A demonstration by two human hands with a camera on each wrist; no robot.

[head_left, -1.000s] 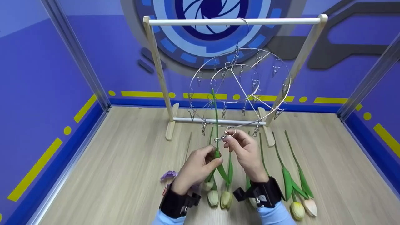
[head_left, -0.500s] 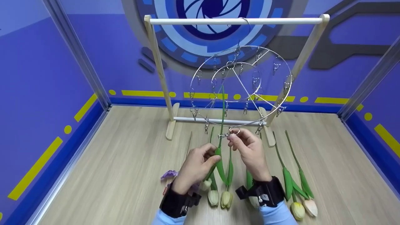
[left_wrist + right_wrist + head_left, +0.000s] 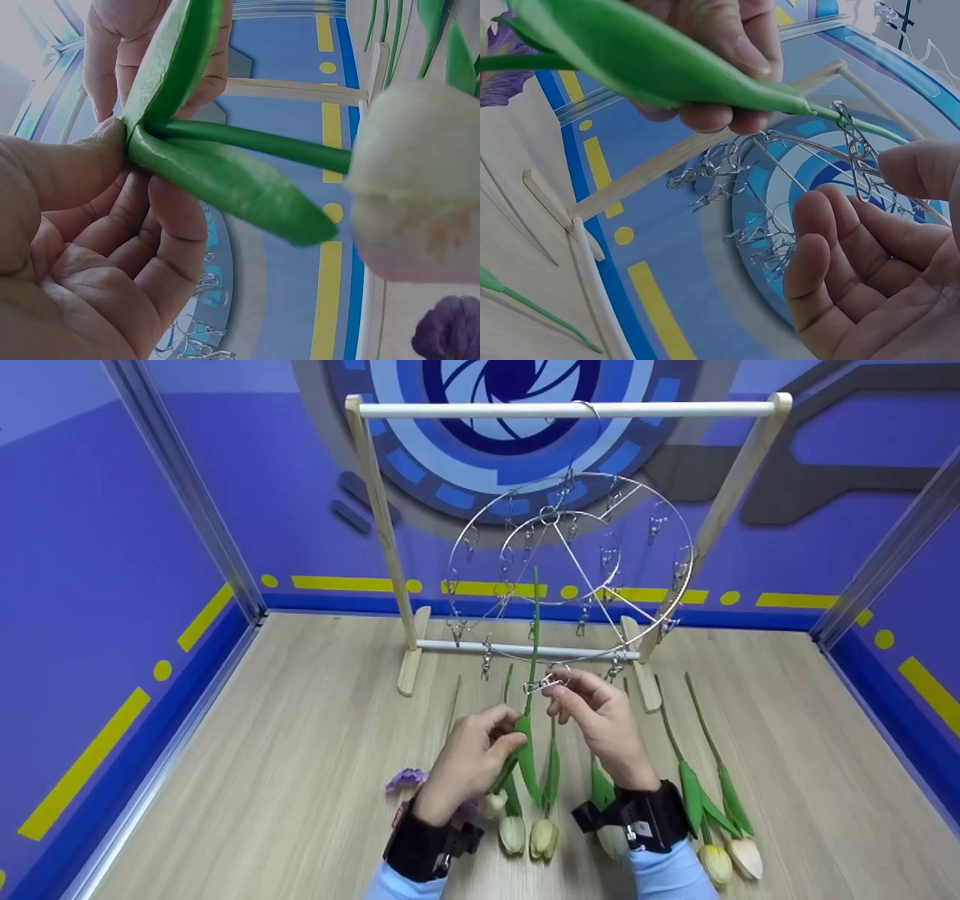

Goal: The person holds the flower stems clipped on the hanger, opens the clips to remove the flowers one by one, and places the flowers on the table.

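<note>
In the head view my left hand (image 3: 480,754) pinches an artificial tulip by its green leaf base (image 3: 139,139), stem upward and bloom downward. The pale, pink-tinged tulip bloom (image 3: 420,187) fills the right side of the left wrist view. My right hand (image 3: 596,720) has thumb and fingers around the handle end of a small metal clip (image 3: 855,150), whose jaws stand at the tulip's stem (image 3: 535,637). Its lower fingers are loosely curled. Behind hangs the round wire clip hanger (image 3: 574,559) with several metal clips around its rings.
A wooden rack (image 3: 381,510) with a white top bar (image 3: 480,410) carries the hanger by its hook. On the table (image 3: 300,780) lie several tulips, such as a yellow one (image 3: 715,864) and a peach one (image 3: 745,859). A purple flower (image 3: 407,780) lies left of my left wrist.
Over the second, the upright stem shifted right with both hands and the clip. Lately the hanger has swung slightly left, and my right wrist has edged right. My left hand has barely moved lately.
</note>
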